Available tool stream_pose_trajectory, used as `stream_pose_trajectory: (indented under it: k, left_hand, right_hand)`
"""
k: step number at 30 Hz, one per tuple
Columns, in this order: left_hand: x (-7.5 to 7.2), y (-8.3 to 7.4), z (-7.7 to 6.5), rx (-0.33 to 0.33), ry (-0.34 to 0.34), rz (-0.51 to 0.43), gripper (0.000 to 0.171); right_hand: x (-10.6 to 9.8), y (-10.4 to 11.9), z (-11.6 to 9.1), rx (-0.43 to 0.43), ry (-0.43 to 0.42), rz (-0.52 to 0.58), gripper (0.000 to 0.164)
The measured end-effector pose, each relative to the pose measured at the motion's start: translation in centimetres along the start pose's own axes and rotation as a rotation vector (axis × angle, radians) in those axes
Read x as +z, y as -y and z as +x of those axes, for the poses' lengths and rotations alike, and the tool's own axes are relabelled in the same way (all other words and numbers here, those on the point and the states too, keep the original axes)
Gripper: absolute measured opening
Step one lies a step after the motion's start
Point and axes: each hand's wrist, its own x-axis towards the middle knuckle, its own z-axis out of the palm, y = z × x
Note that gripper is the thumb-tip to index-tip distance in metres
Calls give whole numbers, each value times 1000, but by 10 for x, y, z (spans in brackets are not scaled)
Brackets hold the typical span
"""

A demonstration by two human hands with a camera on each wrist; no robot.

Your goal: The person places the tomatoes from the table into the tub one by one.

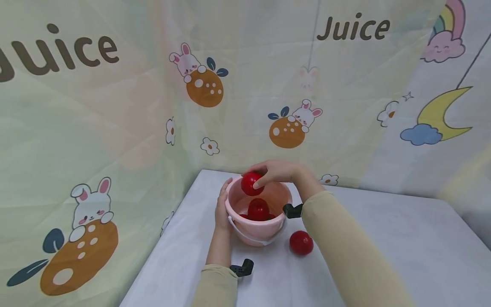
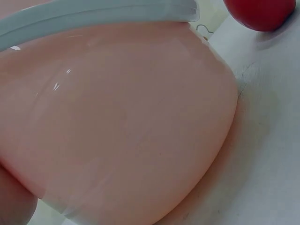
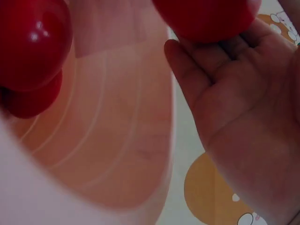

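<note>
A pink bucket (image 1: 255,230) stands upright on the white table, its pale handle hanging down at the front. My left hand (image 1: 222,212) rests flat along the bucket's left outer wall, fingertips up near the rim. Over the bucket's mouth, my right hand (image 1: 279,171) holds a shiny red ball (image 1: 250,184) between thumb and fingers. Inside the bucket lies another red ball (image 1: 258,209), with parts of more red ones showing under it. In the right wrist view, the held ball (image 3: 211,16) sits against the fingers beside the bucket wall.
One more red ball (image 1: 301,243) lies on the white tabletop (image 1: 383,238), just right of the bucket and close to the right sleeve. Printed cloth walls (image 1: 245,119) rise behind the table and along its left side.
</note>
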Motion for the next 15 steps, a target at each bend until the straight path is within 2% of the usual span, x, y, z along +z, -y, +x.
stream_pose_trajectory:
  k: [15]
  left_hand:
    - [-1,1,0,15,-8,63,45]
  right_hand:
    - [17,2,20,110,140,-186,59]
